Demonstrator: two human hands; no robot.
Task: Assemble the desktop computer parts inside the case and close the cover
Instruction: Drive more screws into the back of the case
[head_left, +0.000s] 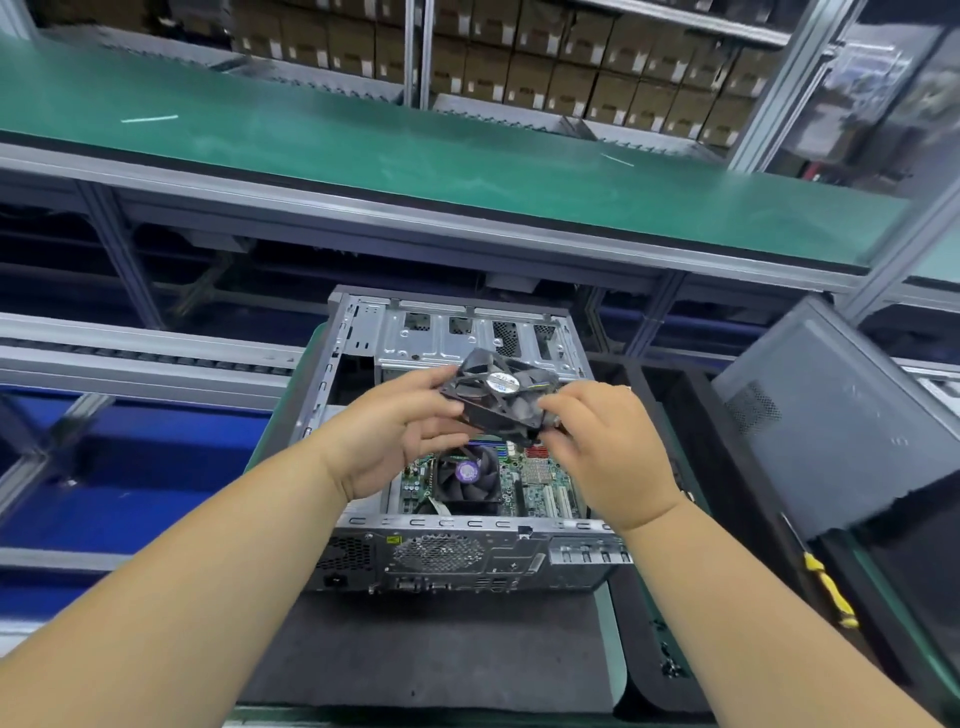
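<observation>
Case fan (501, 397) is up in the air btwn both hands, over the open case (363, 525). Left hand (387, 441) pinches its left edge, right hand (597, 441) grips the right/lower corner, where the lead prob. sits, can't tell. Risks: fan slips and drops onto the CPU cooler (470, 480) & motherboard (540, 483) directly below hands; lead snagged or pinched when seating. Cover (841, 415) leans right of right hand, not fitted yet; screwdriver (826, 582) below that, near table edge.
</observation>
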